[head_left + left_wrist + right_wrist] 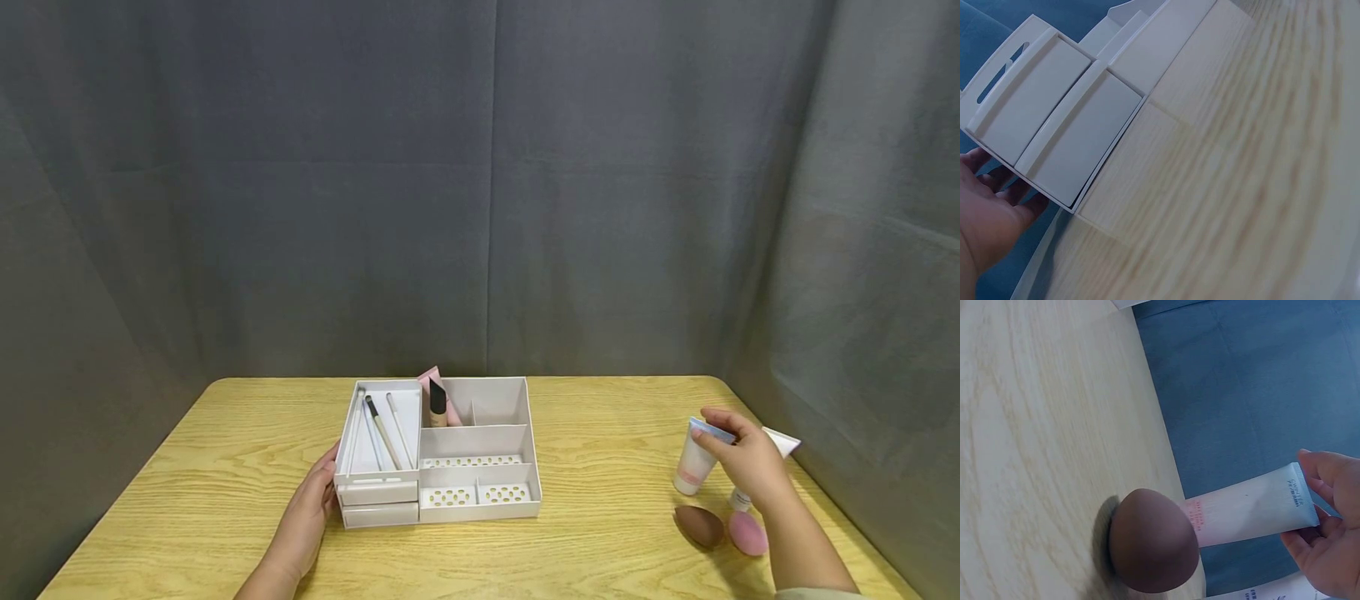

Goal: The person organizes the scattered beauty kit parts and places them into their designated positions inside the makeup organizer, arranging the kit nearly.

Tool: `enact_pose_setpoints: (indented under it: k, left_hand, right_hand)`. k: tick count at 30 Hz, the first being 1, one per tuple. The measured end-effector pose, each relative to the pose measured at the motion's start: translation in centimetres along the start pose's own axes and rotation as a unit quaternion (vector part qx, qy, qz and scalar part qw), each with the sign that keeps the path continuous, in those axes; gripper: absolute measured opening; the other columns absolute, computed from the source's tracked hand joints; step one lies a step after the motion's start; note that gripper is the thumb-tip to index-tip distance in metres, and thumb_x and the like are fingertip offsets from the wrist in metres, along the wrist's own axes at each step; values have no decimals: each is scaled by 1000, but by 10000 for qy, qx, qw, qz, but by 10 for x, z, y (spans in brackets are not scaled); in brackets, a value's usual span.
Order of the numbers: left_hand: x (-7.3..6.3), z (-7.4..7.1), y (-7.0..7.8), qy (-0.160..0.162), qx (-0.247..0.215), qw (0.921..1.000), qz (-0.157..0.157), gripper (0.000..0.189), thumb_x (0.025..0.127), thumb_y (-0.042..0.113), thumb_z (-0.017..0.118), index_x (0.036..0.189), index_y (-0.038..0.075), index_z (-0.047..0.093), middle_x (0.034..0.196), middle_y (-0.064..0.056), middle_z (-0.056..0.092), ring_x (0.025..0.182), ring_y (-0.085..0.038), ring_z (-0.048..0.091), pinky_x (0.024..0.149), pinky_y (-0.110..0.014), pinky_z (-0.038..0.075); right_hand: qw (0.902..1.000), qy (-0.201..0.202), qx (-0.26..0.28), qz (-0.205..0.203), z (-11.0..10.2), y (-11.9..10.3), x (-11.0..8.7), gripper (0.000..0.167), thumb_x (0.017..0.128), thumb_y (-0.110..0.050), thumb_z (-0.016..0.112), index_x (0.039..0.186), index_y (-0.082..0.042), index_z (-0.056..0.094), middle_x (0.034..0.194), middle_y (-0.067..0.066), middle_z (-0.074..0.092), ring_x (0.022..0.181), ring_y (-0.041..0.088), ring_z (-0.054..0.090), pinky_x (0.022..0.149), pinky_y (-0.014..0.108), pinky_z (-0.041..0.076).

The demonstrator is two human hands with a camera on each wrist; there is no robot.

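Note:
My left hand rests against the left side of a white desktop organizer, its fingers laid along the wall by the two small drawers. On the right, my right hand pinches the flat blue end of a white squeeze tube, which stands tilted with its cap down. In the right wrist view, thumb and fingers lie at the two edges of that tube's crimped end. Just behind the hand is a second white tube, partly hidden. A brown makeup sponge and a pink makeup sponge lie nearer me.
Several makeup brushes lie in the organizer's top left tray. A foundation bottle and a pink tube stand in its back compartment. Grey curtains enclose the wooden table at the back and sides.

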State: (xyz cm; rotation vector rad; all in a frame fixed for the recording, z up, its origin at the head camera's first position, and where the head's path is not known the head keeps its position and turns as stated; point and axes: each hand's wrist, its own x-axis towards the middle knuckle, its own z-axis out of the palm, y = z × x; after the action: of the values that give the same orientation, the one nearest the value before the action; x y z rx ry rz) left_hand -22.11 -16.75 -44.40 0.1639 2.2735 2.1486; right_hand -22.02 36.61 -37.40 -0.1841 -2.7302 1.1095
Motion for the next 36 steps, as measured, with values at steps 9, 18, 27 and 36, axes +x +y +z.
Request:
enact_pose_setpoints:
  k: [9, 18, 27, 36]
  left_hand:
    - [0, -1, -2, 84, -12, 10000, -19, 59, 108, 36, 16, 155, 0, 18, 160, -23, 22, 104, 26, 38, 90, -2, 34]
    - [0, -1, 0, 44, 77, 9999, -92, 59, 108, 37, 15, 156, 2, 17, 161, -21, 19, 106, 26, 35, 91, -2, 32]
    - [0, -1, 0, 53, 25, 10000, -66, 59, 108, 36, 16, 156, 1, 18, 161, -22, 21, 106, 26, 37, 90, -2, 33]
    - [1, -1, 1, 64, -45, 9999, -102, 58, 108, 35, 16, 156, 2, 18, 161, -20, 21, 105, 26, 37, 91, -2, 34]
  right_hand:
    - [9998, 72, -164, 117, 6, 3, 2, 58, 99, -39, 55, 139, 3, 48, 137, 31, 51, 119, 41, 53, 84, 31, 49]
    - [9996, -8, -24, 292, 10, 5, 2, 59, 101, -42, 49, 136, 5, 49, 137, 33, 50, 121, 47, 52, 92, 50, 50]
    - [9987, 210, 223, 412, 15, 4, 1, 60, 100, -45, 51, 133, 5, 53, 137, 31, 51, 123, 47, 51, 96, 54, 48]
    - [9950, 458, 584, 663, 21, 0, 3, 59, 97, -44, 58, 134, 2, 56, 138, 27, 53, 123, 40, 52, 92, 41, 50]
